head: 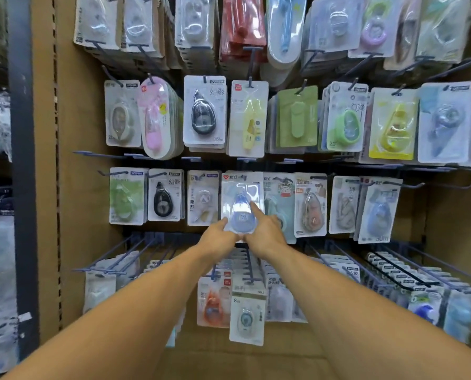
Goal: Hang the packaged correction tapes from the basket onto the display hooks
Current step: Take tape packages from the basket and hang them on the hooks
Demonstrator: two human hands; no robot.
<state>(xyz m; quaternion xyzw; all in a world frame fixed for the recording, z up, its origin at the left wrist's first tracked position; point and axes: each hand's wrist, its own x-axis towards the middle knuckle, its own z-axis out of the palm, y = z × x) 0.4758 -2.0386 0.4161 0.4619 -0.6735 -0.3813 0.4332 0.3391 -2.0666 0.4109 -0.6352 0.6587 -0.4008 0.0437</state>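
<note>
Here both hands, left hand (220, 235) and right hand (264, 231), pinch the blue correction tape pack (242, 204); keep it level and align its hang hole with the display hook (244, 177).

Pack in both hands (241, 207): clear blister, blue tape inside, white card w/ red logo top left. Backboard (86, 187): plain brown cardboard. Hooks (111, 259): dark blue-grey metal. Left post (23, 160): dark grey. Middle row: pink pack (154, 119), black tape on white card (203, 112), pale yellow pack (252, 124), green card (297, 117), bright yellow pack (393, 127). Top row: red pack (241, 26). Bottom row: orange tape pack (213, 303).
</note>
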